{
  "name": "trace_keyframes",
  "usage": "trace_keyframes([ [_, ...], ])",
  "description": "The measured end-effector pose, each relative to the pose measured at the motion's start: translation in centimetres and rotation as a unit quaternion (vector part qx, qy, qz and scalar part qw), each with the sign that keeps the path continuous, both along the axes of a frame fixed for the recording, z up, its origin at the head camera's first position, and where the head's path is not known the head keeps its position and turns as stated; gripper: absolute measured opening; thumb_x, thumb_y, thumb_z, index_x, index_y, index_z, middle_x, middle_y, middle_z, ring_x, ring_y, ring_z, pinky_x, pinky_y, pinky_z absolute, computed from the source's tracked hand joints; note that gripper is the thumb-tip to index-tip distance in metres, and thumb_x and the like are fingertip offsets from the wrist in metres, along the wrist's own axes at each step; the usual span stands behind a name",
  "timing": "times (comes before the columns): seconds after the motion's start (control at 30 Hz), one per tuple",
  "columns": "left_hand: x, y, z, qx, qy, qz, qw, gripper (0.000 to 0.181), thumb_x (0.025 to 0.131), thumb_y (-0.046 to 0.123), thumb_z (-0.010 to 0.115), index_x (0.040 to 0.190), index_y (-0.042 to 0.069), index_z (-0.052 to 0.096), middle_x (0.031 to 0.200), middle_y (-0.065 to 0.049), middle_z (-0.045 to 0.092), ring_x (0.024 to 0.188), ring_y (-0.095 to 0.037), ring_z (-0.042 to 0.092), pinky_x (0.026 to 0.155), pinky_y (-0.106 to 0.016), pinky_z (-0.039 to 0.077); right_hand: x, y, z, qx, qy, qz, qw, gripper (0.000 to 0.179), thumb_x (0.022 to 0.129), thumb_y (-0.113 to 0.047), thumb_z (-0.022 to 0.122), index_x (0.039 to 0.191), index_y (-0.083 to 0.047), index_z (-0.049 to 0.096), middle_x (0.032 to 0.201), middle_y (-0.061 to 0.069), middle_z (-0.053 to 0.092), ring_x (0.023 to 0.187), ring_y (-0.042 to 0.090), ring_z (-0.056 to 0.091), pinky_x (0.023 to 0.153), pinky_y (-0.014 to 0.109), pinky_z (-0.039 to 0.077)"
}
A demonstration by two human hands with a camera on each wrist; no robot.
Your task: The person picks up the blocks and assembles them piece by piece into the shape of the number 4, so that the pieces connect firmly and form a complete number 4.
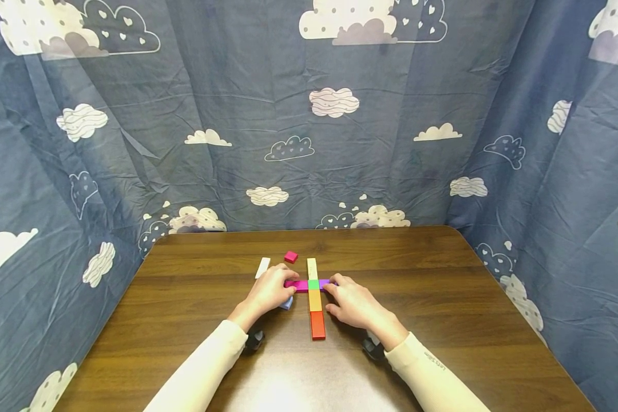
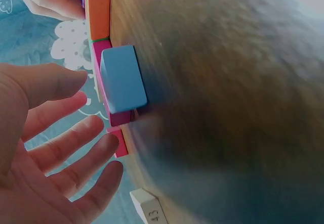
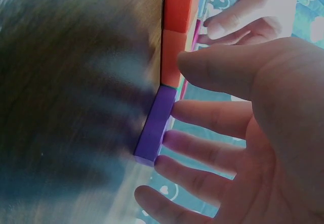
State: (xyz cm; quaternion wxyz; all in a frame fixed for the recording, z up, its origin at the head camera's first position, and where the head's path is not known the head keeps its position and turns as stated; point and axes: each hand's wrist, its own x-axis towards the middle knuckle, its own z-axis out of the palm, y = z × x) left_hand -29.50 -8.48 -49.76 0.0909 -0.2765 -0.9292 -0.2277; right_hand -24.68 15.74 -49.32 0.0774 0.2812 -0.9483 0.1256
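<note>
Flat coloured blocks form a cross on the table. Its centre is a green block (image 1: 313, 284), with a cream block (image 1: 312, 268) beyond and an orange block (image 1: 315, 300) then a red block (image 1: 317, 326) on the near side. My left hand (image 1: 273, 287) has relaxed fingers beside the magenta block (image 1: 301, 286), the cross's left arm. Under that hand lies a blue block (image 2: 123, 80), partly hidden in the head view. The fingertips of my right hand (image 1: 357, 304) rest on the top of the purple block (image 3: 156, 125), the right arm; its thumb is near the orange block.
A white block (image 1: 262, 267) and a small crimson block (image 1: 290, 257) lie beyond my left hand on the brown wooden table (image 1: 417, 269). Dark blue cloud-patterned cloth (image 1: 386, 160) hangs behind and at both sides.
</note>
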Motion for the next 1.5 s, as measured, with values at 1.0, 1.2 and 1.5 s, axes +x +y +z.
trace_keyframes([
  [1.0,2.1,-2.7,-0.8,-0.056,0.000,-0.062,0.9965,0.027,0.080,0.025,0.084,0.104,0.017,0.078,0.098,0.003,0.065,0.085,-0.012,0.056,0.072,-0.031,0.048,0.0,0.0,0.0,0.001,0.003,0.002,1.0000,0.043,0.086,-0.022,0.078,0.124,-0.005,0.068,0.124,0.015,0.058,0.113,0.032,0.058,0.090,0.050,0.051],
  [1.2,2.0,-2.8,-0.8,-0.063,-0.002,-0.063,0.9960,0.024,0.081,0.023,0.083,0.105,0.018,0.078,0.097,0.004,0.065,0.087,-0.014,0.057,0.075,-0.033,0.049,0.1,0.0,0.1,0.001,0.000,-0.001,1.0000,0.043,0.086,-0.023,0.078,0.125,-0.006,0.068,0.124,0.013,0.058,0.114,0.031,0.058,0.090,0.050,0.051],
  [1.5,1.9,-2.8,-0.8,-0.065,-0.002,-0.064,0.9958,0.024,0.082,0.023,0.084,0.104,0.018,0.077,0.097,0.005,0.065,0.088,-0.014,0.058,0.076,-0.034,0.050,0.1,-0.1,0.1,0.000,0.004,0.001,1.0000,0.042,0.086,-0.021,0.078,0.124,-0.005,0.068,0.124,0.014,0.058,0.113,0.032,0.059,0.089,0.050,0.051],
])
